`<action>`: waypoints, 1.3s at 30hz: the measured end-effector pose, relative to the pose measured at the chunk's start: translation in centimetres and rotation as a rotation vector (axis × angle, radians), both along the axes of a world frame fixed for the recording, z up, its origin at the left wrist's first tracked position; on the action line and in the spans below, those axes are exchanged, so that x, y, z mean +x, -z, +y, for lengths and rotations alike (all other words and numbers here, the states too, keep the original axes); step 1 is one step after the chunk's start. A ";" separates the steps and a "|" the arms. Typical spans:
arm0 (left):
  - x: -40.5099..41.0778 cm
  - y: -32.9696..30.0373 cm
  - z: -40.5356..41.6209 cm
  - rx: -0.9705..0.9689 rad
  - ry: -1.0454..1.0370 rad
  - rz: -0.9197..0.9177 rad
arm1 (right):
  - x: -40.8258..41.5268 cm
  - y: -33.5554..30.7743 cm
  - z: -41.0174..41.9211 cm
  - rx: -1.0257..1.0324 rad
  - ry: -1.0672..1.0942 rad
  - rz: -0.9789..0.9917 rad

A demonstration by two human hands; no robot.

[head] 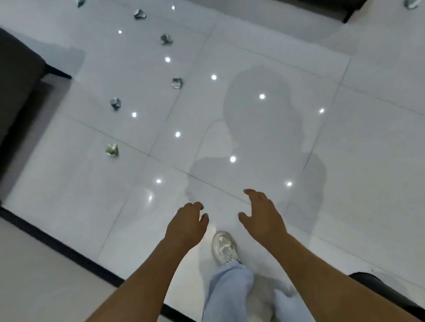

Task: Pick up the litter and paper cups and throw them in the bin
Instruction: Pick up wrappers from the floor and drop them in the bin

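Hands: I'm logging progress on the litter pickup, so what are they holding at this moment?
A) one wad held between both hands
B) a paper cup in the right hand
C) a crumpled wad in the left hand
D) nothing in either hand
D: the left hand and right hand hang bare with loosely curled fingers, while the nearest crumpled wad lies on the floor.
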State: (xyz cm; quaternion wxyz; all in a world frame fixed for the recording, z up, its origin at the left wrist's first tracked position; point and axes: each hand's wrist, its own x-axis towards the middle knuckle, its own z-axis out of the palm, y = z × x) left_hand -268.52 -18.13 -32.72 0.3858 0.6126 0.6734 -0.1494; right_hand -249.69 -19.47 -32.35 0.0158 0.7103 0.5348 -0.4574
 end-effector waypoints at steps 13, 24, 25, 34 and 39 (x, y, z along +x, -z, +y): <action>-20.9 -3.0 7.5 0.015 -0.474 0.043 | -19.5 -3.1 15.8 -0.024 -0.339 0.036; -32.7 -1.1 17.1 0.024 -0.753 -0.014 | -34.4 -0.9 28.9 -0.033 -0.626 0.009; -33.7 -1.0 17.6 0.019 -0.765 -0.027 | -35.5 -0.7 29.5 -0.044 -0.634 0.000; -48.7 4.7 23.2 -0.021 -0.771 -0.098 | -50.2 4.9 33.9 -0.090 -0.554 -0.032; -57.0 8.5 26.4 -0.085 -0.633 -0.060 | -57.4 8.8 35.9 -0.108 -0.490 -0.062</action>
